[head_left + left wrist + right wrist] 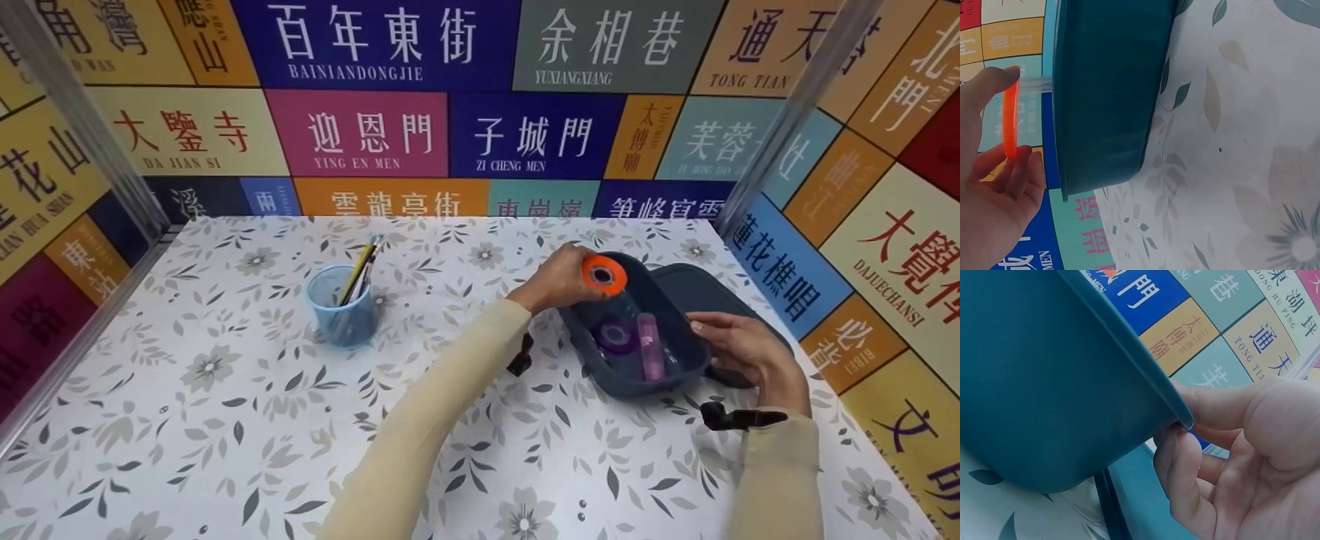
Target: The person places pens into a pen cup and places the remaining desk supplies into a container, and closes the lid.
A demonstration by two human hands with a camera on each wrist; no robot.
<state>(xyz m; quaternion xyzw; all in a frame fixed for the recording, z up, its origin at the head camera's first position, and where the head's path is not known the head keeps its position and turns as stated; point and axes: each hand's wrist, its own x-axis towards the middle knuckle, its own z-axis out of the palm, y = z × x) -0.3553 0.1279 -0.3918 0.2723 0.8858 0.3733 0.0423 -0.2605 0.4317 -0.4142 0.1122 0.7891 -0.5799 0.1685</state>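
Note:
My left hand (561,279) pinches an orange tape roll (616,279) by its edge, over the far left rim of a dark teal plastic box (600,379). In the left wrist view, the thumb is above the roll (1010,121) and the fingers below. My right hand (746,352) pinches the box's right rim between thumb and fingers, seen close in the right wrist view. The box leans in both wrist views. Inside it lie a purple tape roll (615,335) and a pinkish-purple glue stick (650,349).
A dark teal lid (686,281) lies on the table to the right, partly hidden behind the box and right hand. To the left stands a light blue mesh cup (341,315) with several pencils (360,270). Printed wall panels (360,135) enclose the flower-patterned tabletop (225,420).

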